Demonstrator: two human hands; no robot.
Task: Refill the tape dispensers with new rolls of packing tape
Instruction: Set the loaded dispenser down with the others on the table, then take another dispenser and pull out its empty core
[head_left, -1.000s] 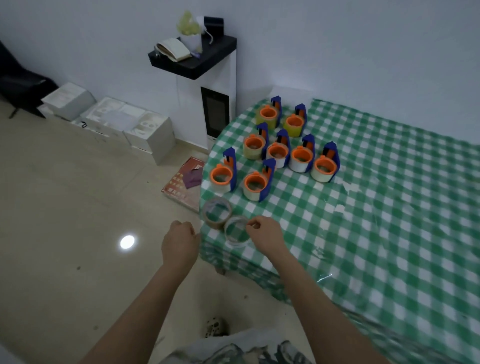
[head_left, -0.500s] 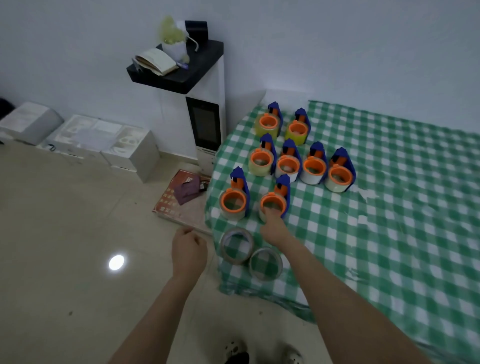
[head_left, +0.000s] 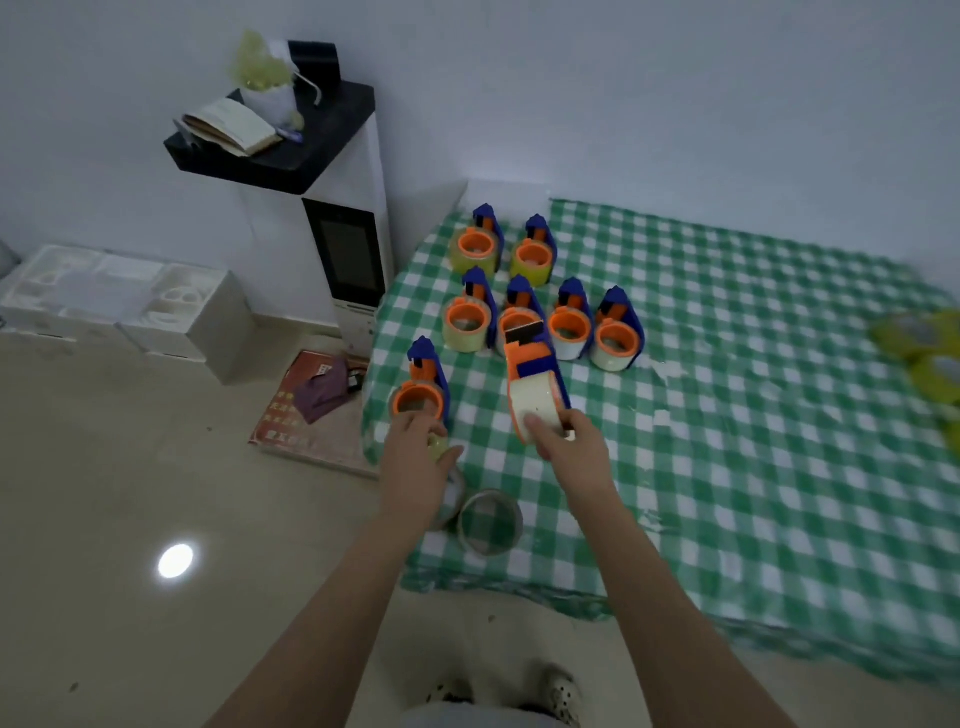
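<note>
My right hand (head_left: 571, 447) grips an orange and blue tape dispenser (head_left: 535, 384) by its roll and holds it lifted above the green checked cloth (head_left: 727, 467). My left hand (head_left: 415, 457) rests at the base of another dispenser (head_left: 421, 389) near the table's left edge, fingers curled on its roll. Two loose tape rings lie by the front corner: one (head_left: 491, 522) in full view, the other (head_left: 452, 499) mostly hidden under my left wrist. Several more dispensers (head_left: 519, 291) stand in rows behind.
A white cabinet with a black top (head_left: 311, 156) stands left of the table, with white foam boxes (head_left: 119, 296) and a red book (head_left: 306, 410) on the floor. Yellow tape rolls (head_left: 930, 353) lie at the cloth's far right edge.
My right hand has picked up the front-right dispenser and tilted it off the cloth. My left hand has moved from beside the table onto the front-left dispenser.
</note>
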